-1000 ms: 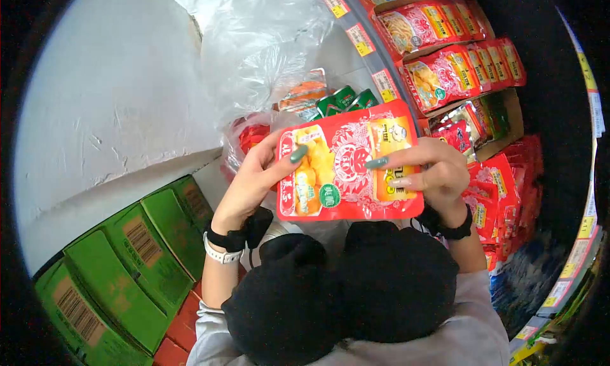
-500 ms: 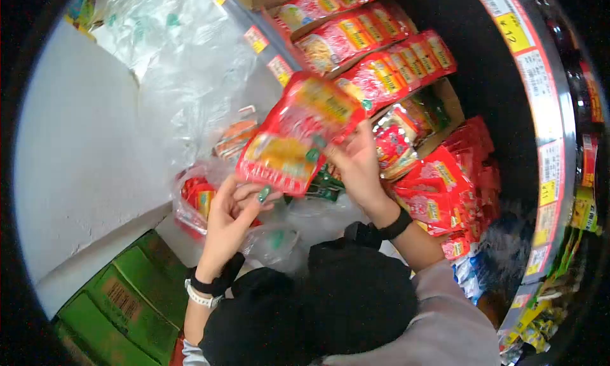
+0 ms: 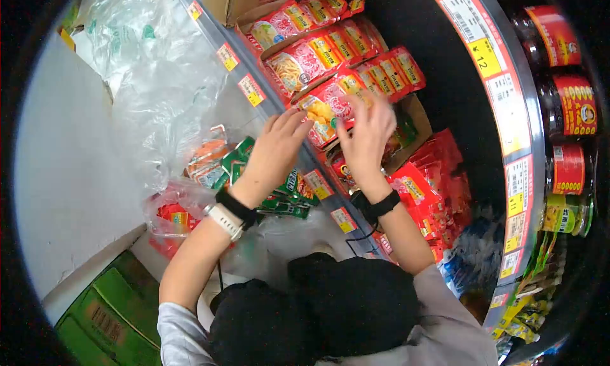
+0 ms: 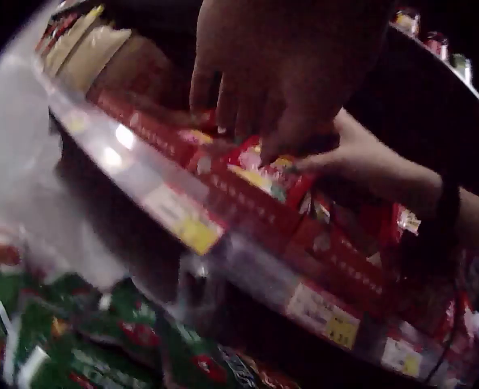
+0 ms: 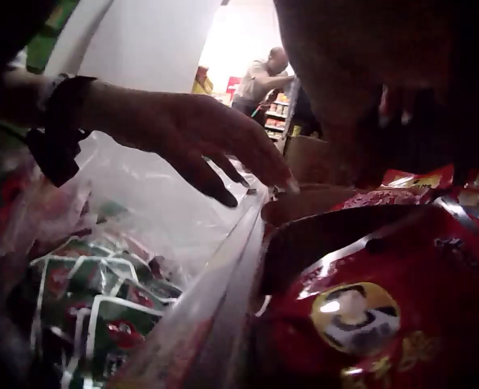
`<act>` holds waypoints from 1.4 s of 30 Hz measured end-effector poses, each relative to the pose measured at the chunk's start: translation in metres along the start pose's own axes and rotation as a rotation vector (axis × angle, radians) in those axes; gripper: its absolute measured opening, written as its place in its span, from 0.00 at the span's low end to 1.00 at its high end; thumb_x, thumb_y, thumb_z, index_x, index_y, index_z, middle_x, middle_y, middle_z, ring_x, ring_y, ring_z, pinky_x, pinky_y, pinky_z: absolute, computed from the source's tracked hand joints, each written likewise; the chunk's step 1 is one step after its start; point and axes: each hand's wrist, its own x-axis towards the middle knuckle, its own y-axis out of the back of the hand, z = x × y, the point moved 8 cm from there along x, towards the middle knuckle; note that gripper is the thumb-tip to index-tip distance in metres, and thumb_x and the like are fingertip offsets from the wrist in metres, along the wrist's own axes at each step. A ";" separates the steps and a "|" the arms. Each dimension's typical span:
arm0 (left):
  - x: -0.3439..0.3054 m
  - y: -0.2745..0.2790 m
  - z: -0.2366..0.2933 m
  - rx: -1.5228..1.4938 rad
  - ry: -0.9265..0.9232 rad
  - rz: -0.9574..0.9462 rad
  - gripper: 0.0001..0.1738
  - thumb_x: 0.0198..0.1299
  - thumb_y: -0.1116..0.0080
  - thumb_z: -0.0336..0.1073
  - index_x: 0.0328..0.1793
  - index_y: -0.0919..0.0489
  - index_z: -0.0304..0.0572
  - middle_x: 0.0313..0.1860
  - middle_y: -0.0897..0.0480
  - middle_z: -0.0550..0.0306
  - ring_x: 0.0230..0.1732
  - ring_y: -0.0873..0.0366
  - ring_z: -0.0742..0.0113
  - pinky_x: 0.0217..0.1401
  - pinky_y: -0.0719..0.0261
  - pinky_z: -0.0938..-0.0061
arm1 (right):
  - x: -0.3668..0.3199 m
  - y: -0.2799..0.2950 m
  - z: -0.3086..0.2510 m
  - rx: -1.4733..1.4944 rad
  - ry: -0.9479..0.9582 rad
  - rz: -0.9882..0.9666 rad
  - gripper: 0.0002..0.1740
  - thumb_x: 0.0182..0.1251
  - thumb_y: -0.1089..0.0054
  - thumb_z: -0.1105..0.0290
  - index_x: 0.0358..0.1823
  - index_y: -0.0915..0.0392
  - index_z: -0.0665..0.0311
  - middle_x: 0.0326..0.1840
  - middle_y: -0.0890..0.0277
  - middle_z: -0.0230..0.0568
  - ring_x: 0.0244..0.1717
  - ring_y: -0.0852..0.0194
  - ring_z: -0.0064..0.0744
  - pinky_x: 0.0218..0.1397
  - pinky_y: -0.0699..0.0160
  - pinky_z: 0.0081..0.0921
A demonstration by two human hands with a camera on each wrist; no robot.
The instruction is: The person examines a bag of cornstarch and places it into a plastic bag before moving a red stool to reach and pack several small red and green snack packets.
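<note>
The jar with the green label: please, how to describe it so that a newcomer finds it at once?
Find the long, curved grey shelf edge with price labels, right side of the head view. Just beyond it is a row of dark jars with red labels. The clear jar with the green and yellow label comes lowest, and its label alone is not red.

In my head view the right hand (image 3: 367, 142) blurs at its fingers (image 3: 360, 108), hiding part of the front packet (image 3: 322, 115). I can't read the fine print on the nearby shelf tags (image 3: 252, 90). My left wrist view's top edge crops the left hand (image 4: 288, 61); the head view's right side cuts off a jar (image 3: 577, 105).
</note>
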 end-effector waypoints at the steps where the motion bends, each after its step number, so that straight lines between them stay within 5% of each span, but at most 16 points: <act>1: 0.000 -0.016 0.000 0.065 -0.037 -0.011 0.23 0.43 0.46 0.22 0.50 0.27 0.38 0.53 0.28 0.50 0.64 0.36 0.52 0.59 0.31 0.65 | -0.003 -0.022 -0.004 0.058 0.093 -0.196 0.29 0.42 0.33 0.73 0.50 0.33 0.59 0.58 0.40 0.44 0.59 0.42 0.42 0.59 0.44 0.44; 2: -0.002 -0.024 -0.001 0.060 -0.034 -0.007 0.23 0.43 0.46 0.22 0.50 0.27 0.38 0.53 0.28 0.50 0.64 0.36 0.52 0.59 0.31 0.65 | -0.008 -0.042 -0.010 0.115 0.184 -0.393 0.24 0.43 0.33 0.72 0.45 0.29 0.58 0.54 0.37 0.42 0.56 0.40 0.42 0.57 0.42 0.42; 3: -0.004 -0.034 -0.002 0.039 -0.038 -0.014 0.21 0.42 0.46 0.22 0.48 0.27 0.35 0.51 0.28 0.48 0.64 0.37 0.52 0.62 0.34 0.64 | -0.006 -0.045 -0.015 0.173 0.234 -0.332 0.17 0.42 0.34 0.71 0.36 0.26 0.57 0.43 0.30 0.39 0.49 0.35 0.41 0.52 0.40 0.39; 6: -0.005 -0.037 0.000 0.000 -0.045 -0.004 0.17 0.41 0.47 0.22 0.43 0.27 0.32 0.47 0.28 0.47 0.64 0.37 0.51 0.65 0.36 0.64 | -0.006 -0.084 -0.018 0.157 0.180 -0.581 0.16 0.41 0.35 0.71 0.36 0.26 0.55 0.37 0.27 0.37 0.46 0.32 0.39 0.50 0.40 0.37; 7: -0.004 -0.036 -0.002 -0.010 -0.029 -0.019 0.17 0.42 0.47 0.22 0.42 0.27 0.32 0.47 0.28 0.47 0.64 0.37 0.51 0.64 0.36 0.65 | -0.002 -0.082 -0.027 0.170 0.273 -0.479 0.17 0.41 0.35 0.70 0.36 0.26 0.53 0.33 0.26 0.35 0.44 0.30 0.38 0.47 0.41 0.36; 15: -0.006 -0.019 -0.006 -0.057 0.024 0.095 0.18 0.45 0.50 0.23 0.46 0.32 0.34 0.46 0.29 0.48 0.55 0.30 0.52 0.45 0.22 0.73 | -0.001 -0.089 -0.024 0.260 0.324 -0.595 0.17 0.41 0.33 0.68 0.36 0.26 0.54 0.34 0.26 0.34 0.44 0.29 0.37 0.46 0.42 0.37; 18: -0.005 -0.026 -0.010 -0.098 0.087 -0.072 0.21 0.45 0.51 0.20 0.49 0.33 0.37 0.52 0.30 0.47 0.55 0.29 0.49 0.47 0.22 0.67 | 0.002 -0.098 -0.021 0.159 0.296 -0.616 0.17 0.40 0.33 0.67 0.36 0.25 0.54 0.34 0.26 0.34 0.44 0.29 0.36 0.46 0.43 0.36; 36: -0.008 -0.024 -0.006 -0.043 -0.032 0.039 0.18 0.42 0.50 0.20 0.43 0.32 0.33 0.46 0.29 0.46 0.56 0.31 0.49 0.61 0.31 0.66 | 0.016 -0.123 0.020 -0.332 0.434 -0.511 0.15 0.49 0.42 0.70 0.41 0.21 0.56 0.45 0.27 0.39 0.50 0.32 0.36 0.53 0.41 0.37; 42: -0.008 0.001 -0.003 -0.289 0.034 0.065 0.20 0.45 0.51 0.19 0.48 0.32 0.35 0.53 0.30 0.44 0.58 0.33 0.46 0.59 0.30 0.63 | 0.013 -0.116 0.008 -0.176 0.347 -0.583 0.10 0.47 0.42 0.70 0.35 0.23 0.58 0.34 0.23 0.42 0.39 0.25 0.40 0.47 0.35 0.36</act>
